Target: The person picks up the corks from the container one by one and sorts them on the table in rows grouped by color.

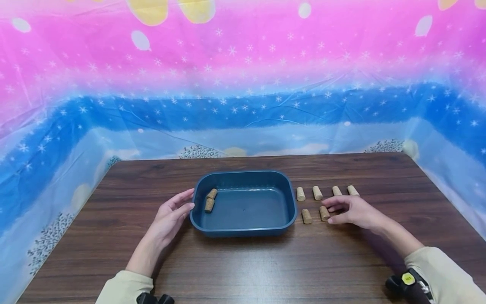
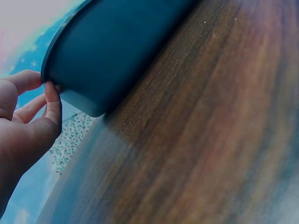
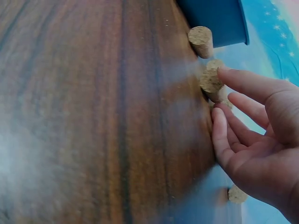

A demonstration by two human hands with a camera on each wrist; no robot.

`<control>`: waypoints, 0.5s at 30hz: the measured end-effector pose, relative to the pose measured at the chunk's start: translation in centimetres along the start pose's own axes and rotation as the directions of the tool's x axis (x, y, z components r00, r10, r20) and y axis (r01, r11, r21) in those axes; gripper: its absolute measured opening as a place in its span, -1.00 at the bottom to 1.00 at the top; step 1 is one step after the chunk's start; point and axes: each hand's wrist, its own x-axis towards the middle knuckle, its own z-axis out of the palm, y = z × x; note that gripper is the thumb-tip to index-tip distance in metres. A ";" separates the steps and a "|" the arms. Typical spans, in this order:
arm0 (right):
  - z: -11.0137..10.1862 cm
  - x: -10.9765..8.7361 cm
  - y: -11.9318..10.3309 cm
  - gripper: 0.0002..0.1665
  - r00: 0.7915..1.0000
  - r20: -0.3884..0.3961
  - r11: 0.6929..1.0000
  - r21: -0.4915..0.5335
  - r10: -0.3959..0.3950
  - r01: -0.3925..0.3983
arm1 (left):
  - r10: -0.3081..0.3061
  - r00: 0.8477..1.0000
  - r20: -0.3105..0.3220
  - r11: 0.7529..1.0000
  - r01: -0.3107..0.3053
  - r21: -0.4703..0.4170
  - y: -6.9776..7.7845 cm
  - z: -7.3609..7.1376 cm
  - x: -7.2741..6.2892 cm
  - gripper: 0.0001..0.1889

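A dark blue rectangular bin [image 1: 243, 231] stands on the wooden table, and two corks [image 1: 209, 205] lie at its left end. My left hand [image 1: 172, 215] touches the bin's outer left edge with thumb and forefinger; the fingers stay outside the rim. Right of the bin, my right hand [image 1: 355, 211] reaches around a cork [image 1: 324, 213] in the near row. In the right wrist view, the forefinger overlaps this cork [image 3: 211, 84] and the thumb is just beside it, with no firm pinch visible. Another near-row cork [image 1: 306, 216] stands closer to the bin.
A far row of several corks [image 1: 317, 193] stands behind the right hand, which partly covers some. The brown table [image 1: 243, 266] extends in front of the bin. A pink and blue patterned cloth [image 1: 243, 105] hangs around the back and sides.
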 end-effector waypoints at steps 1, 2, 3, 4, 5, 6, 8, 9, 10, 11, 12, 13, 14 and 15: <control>-0.1 0.0 -0.1 -0.35 1.000 0.000 1.000 0.003 0.002 -0.002 | -0.001 1.000 0.000 1.000 0.001 0.000 0.0 0.0 0.0 -0.43; -0.3 -0.1 -0.2 -0.35 1.000 -0.002 1.000 0.005 0.005 -0.005 | -0.003 1.000 0.000 1.000 0.003 0.002 0.0 0.1 0.0 -0.43; -0.4 -0.1 -0.4 -0.35 1.000 -0.008 1.000 0.003 0.011 -0.011 | -0.005 1.000 -0.001 1.000 0.005 0.003 0.1 0.1 0.0 -0.43; -0.5 -0.1 -0.6 -0.36 1.000 -0.014 1.000 0.006 0.016 -0.016 | -0.008 1.000 -0.002 1.000 0.008 0.005 0.1 0.1 0.0 -0.43; -0.6 -0.1 -0.9 -0.36 1.000 -0.021 1.000 0.001 0.015 -0.015 | -0.010 1.000 -0.002 1.000 0.010 0.005 0.1 0.1 0.0 -0.43; -0.7 0.0 -1.3 -0.37 0.999 -0.028 1.000 -0.004 0.015 -0.015 | -0.012 1.000 -0.001 1.000 0.012 0.005 0.1 0.1 0.1 -0.43; -0.7 0.1 -2.1 -0.39 0.999 -0.044 1.000 -0.013 0.001 -0.001 | -0.011 1.000 0.000 1.000 0.011 0.004 0.1 0.0 0.1 -0.43; -0.7 0.2 -2.6 -0.40 0.999 -0.050 1.000 -0.024 -0.012 0.011 | -0.010 1.000 0.000 1.000 0.010 0.004 0.1 0.0 0.1 -0.43; -0.6 0.4 -3.1 -0.42 0.998 -0.054 0.999 -0.042 -0.027 0.025 | -0.009 1.000 0.001 1.000 0.009 0.004 0.1 0.0 0.0 -0.43; -0.5 0.5 -3.7 -0.43 0.998 -0.059 0.998 -0.059 -0.037 0.033 | -0.009 1.000 0.001 1.000 0.009 0.007 0.1 0.0 0.0 -0.43; -0.4 0.7 -4.3 -0.45 0.997 -0.063 0.996 -0.073 -0.052 0.047 | -0.009 1.000 0.001 1.000 0.009 0.007 0.1 0.0 0.0 -0.43; -0.2 0.9 -4.9 -0.46 0.996 -0.064 0.994 -0.089 -0.068 0.062 | -0.010 1.000 0.000 1.000 0.010 0.007 0.1 0.0 0.0 -0.43; 0.1 1.2 -5.5 -0.47 0.995 -0.066 0.992 -0.106 -0.078 0.071 | -0.013 1.000 -0.002 1.000 0.013 0.007 0.1 0.0 0.0 -0.43; 0.4 1.4 -6.1 -0.48 0.994 -0.065 0.989 -0.120 -0.090 0.082 | -0.013 1.000 -0.003 1.000 0.013 0.008 0.1 0.0 -0.1 -0.43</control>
